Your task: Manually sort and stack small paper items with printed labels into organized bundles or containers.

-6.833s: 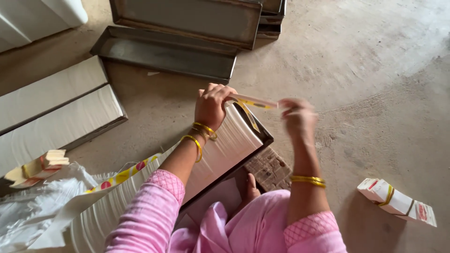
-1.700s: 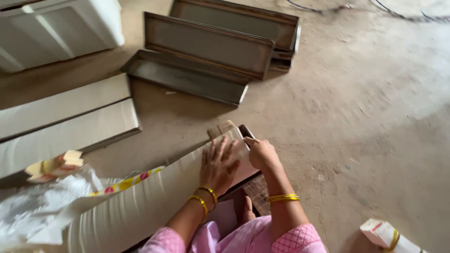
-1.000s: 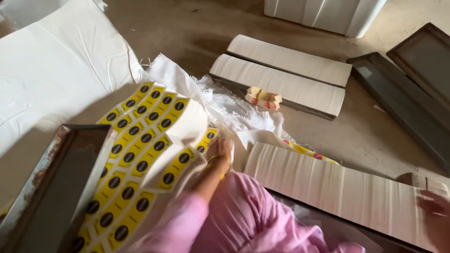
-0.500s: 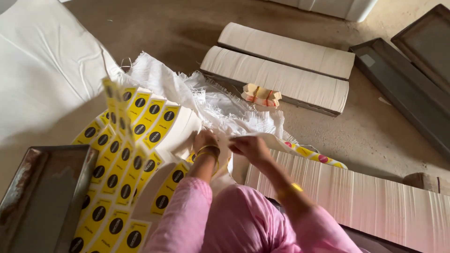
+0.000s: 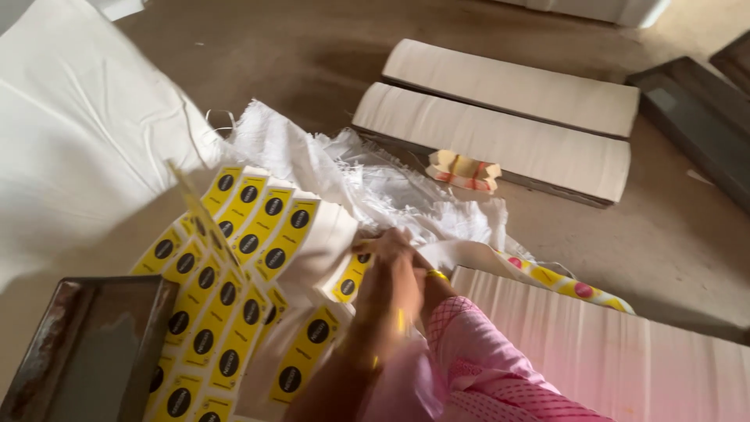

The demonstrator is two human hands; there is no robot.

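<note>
- The hands overlap low in the middle of the view, blurred; the left hand (image 5: 367, 312) and right hand (image 5: 406, 270) cannot be told apart cleanly.
- The right hand, with a yellow bangle (image 5: 437, 275) at the wrist and a pink sleeve (image 5: 476, 352) behind it, reaches onto a bundle of labels (image 5: 348, 277); whether its fingers pinch the bundle or only press on it, I cannot tell.
- The left hand lies just under and beside it, over the same heap; its grip is hidden by blur.
- The labels are yellow slips with black round marks, stacked in white-edged bundles that fan out in a heap (image 5: 234, 266) left of the hands, on the floor.
- A rusty metal tray (image 5: 86, 344) sits at the lower left, touching the heap.
- A frayed white sack (image 5: 375, 172) lies crumpled behind the heap, and a large white sheet (image 5: 78, 133) spreads at the far left.
- A long row of white packs (image 5: 625, 352) runs to the right of the sleeve.
- Two more long white rows (image 5: 508, 117) lie on the floor beyond, with a small tied bundle (image 5: 462, 170) in front of them.
</note>
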